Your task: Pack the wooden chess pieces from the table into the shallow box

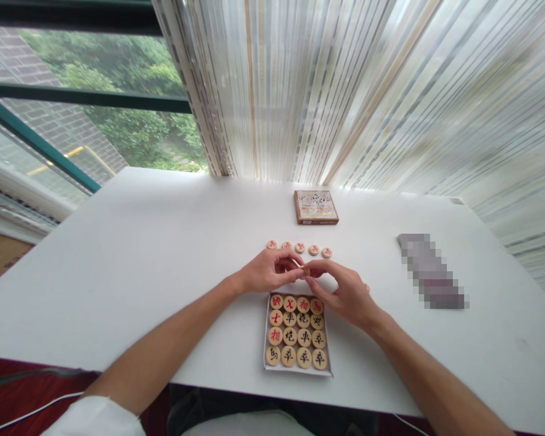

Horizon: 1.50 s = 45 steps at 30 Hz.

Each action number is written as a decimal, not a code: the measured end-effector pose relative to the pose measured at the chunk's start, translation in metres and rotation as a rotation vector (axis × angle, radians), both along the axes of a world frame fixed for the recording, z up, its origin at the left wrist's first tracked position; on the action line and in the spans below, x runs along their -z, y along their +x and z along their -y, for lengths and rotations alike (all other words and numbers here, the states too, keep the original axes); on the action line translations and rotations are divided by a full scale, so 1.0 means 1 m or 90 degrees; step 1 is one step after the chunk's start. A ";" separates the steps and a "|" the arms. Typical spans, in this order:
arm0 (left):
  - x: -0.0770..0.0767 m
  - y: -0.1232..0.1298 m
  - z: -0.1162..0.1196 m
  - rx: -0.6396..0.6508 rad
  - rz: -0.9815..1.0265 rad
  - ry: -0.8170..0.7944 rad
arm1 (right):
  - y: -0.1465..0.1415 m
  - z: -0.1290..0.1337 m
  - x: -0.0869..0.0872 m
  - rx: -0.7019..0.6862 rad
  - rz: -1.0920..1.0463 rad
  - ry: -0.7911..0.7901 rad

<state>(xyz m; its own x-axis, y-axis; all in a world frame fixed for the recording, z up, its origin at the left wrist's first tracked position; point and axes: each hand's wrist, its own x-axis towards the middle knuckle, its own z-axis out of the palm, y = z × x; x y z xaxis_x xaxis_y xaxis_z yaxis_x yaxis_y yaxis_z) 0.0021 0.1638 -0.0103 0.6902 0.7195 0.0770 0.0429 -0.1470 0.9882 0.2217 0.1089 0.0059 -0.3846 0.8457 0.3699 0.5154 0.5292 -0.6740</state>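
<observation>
Both hands meet just above the far edge of an open white box tray (pixel 329 357). My left hand (pixel 272 270) and my right hand (pixel 346 292) pinch a round wooden Chinese chess piece (pixel 305 272) between their fingertips; its marking cannot be read. Rows of wooden pieces with red and black characters, such as a black-marked piece (pixel 304 337), fill the tray. Beyond my fingers, several red-marked pieces (pixel 300 247) lie in a row on the table. Another piece (pixel 367 288) peeks out past my right hand, mostly hidden.
At the back of the white table (pixel 186 236) lies a flat brown Chinese chess box lid (pixel 317 207). A blurred-out grey object (pixel 431 272) is on the right. Striped string curtains (pixel 300 91) hang along the far edge, and a window stands at the left.
</observation>
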 end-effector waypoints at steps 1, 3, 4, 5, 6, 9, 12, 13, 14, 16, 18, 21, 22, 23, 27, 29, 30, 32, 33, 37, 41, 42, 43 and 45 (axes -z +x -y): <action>0.000 0.000 0.000 0.001 0.002 -0.001 | 0.000 0.000 0.001 -0.008 -0.006 0.003; -0.001 0.000 0.000 0.001 -0.002 0.001 | -0.001 -0.001 0.002 -0.016 -0.014 0.010; -0.001 0.001 -0.001 0.001 -0.005 0.005 | -0.001 -0.001 0.003 -0.016 -0.015 0.013; -0.002 0.001 0.000 0.001 -0.008 0.009 | -0.001 -0.001 0.003 -0.015 -0.015 0.016; -0.002 0.001 0.000 0.002 -0.010 0.013 | -0.002 -0.001 0.002 -0.015 -0.015 0.017; -0.004 0.001 0.000 0.001 -0.016 0.024 | -0.002 -0.001 0.000 -0.029 -0.025 0.021; -0.006 0.002 0.000 -0.004 -0.023 0.027 | 0.000 -0.001 -0.001 -0.039 -0.047 0.034; -0.007 0.002 0.000 -0.002 -0.023 0.025 | 0.001 -0.001 -0.002 -0.036 -0.052 0.040; -0.009 0.002 -0.001 0.003 -0.025 0.022 | 0.003 -0.002 -0.002 -0.031 -0.056 0.046; -0.014 0.002 0.000 0.016 -0.045 0.026 | 0.006 -0.003 -0.003 -0.012 -0.066 0.063; -0.021 0.000 0.004 0.034 -0.096 0.049 | 0.010 -0.005 -0.004 0.012 -0.082 0.083; -0.032 -0.003 0.021 0.041 -0.182 0.088 | 0.015 -0.009 -0.004 0.050 -0.104 0.101; -0.035 -0.004 0.028 0.026 -0.215 0.119 | 0.016 -0.010 -0.003 0.060 -0.111 0.104; -0.037 -0.005 0.035 0.000 -0.237 0.147 | 0.017 -0.011 -0.002 0.067 -0.116 0.106; -0.044 -0.002 0.057 -0.053 -0.272 0.159 | 0.016 -0.014 -0.002 0.070 -0.132 0.107; -0.045 0.001 0.060 -0.065 -0.293 0.179 | 0.017 -0.016 -0.008 0.071 -0.144 0.097; -0.045 0.003 0.060 -0.068 -0.299 0.187 | 0.018 -0.016 -0.013 0.073 -0.153 0.091; -0.044 0.006 0.058 -0.069 -0.302 0.196 | 0.022 -0.016 -0.024 0.079 -0.166 0.077; -0.043 0.006 0.057 -0.067 -0.300 0.199 | 0.024 -0.014 -0.030 0.080 -0.167 0.070; -0.036 0.006 0.055 -0.066 -0.269 0.213 | 0.037 0.006 -0.047 0.094 -0.170 0.031; -0.032 0.001 0.057 -0.080 -0.258 0.191 | 0.041 0.048 -0.037 0.135 -0.214 -0.060; -0.032 -0.001 0.059 -0.087 -0.256 0.185 | 0.039 0.060 -0.031 0.140 -0.224 -0.077; -0.033 -0.003 0.060 -0.098 -0.254 0.181 | 0.037 0.072 -0.024 0.148 -0.233 -0.094; -0.035 -0.010 0.065 -0.122 -0.250 0.187 | 0.028 0.092 -0.012 0.162 -0.254 -0.122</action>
<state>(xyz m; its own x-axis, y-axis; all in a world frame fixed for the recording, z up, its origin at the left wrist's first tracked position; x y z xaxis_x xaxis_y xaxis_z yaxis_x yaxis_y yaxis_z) -0.0082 0.0984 0.0252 0.5655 0.8227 0.0571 0.4550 -0.3690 0.8104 0.2497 0.0169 0.0182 -0.0180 0.9611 0.2755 0.2941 0.2684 -0.9173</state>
